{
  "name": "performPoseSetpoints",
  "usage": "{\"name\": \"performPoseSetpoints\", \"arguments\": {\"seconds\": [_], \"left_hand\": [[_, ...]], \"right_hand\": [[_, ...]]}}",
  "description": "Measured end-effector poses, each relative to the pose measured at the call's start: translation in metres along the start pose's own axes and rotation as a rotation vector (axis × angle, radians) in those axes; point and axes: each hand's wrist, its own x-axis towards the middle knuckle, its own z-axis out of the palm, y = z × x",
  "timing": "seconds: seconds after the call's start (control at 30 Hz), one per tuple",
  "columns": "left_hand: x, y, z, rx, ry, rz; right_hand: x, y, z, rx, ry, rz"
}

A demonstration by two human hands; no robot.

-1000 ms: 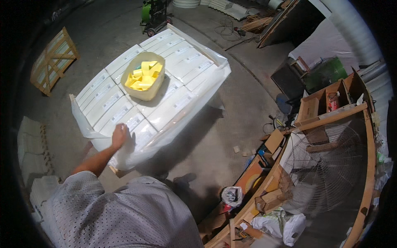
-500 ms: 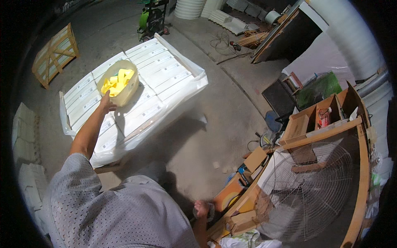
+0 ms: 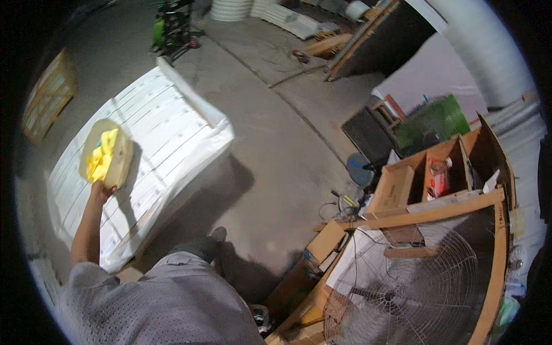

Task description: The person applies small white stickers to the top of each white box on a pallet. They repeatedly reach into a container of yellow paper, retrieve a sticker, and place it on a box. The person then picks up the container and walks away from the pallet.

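Observation:
My left arm reaches out to a translucent, pale yellowish plastic tub (image 3: 125,159) over a stack of white boxes (image 3: 164,122). My left hand (image 3: 103,190) is closed on the tub's near edge, thumb at the rim; its other fingers are partly hidden. Several bright yellow pieces (image 3: 101,160) lie loosely inside the tub. The tub casts a shadow across the boxes, and I cannot tell whether it rests on them. Clear plastic wrap (image 3: 215,135) hangs around the stack's sides. My right hand is out of sight beside my body.
To my right stands a wooden-framed bench with a round wire fan guard (image 3: 397,287) and a compartmented wooden box (image 3: 397,190) holding a red-labelled bottle (image 3: 439,178). A wooden crate (image 3: 50,98) is at far left. A green-and-black wheeled machine (image 3: 172,29) stands beyond the stack.
My view has swung to the right, so the stack and tub sit farther left. My left hand stays on the tub. My right hand, visible near the bench before, has dropped out of sight.

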Motion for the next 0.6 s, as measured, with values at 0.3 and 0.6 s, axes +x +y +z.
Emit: {"name": "performPoseSetpoints", "arguments": {"seconds": [0.3,0.6], "left_hand": [[0.002,0.009,0.141,-0.037,-0.253,0.139],[-0.078,0.001,0.304,-0.071,-0.167,0.05]], "right_hand": [[0.096,-0.107,-0.156,-0.428,0.259,-0.48],[0.169,-0.244,-0.29,0.223,-0.055,-0.028]]}}
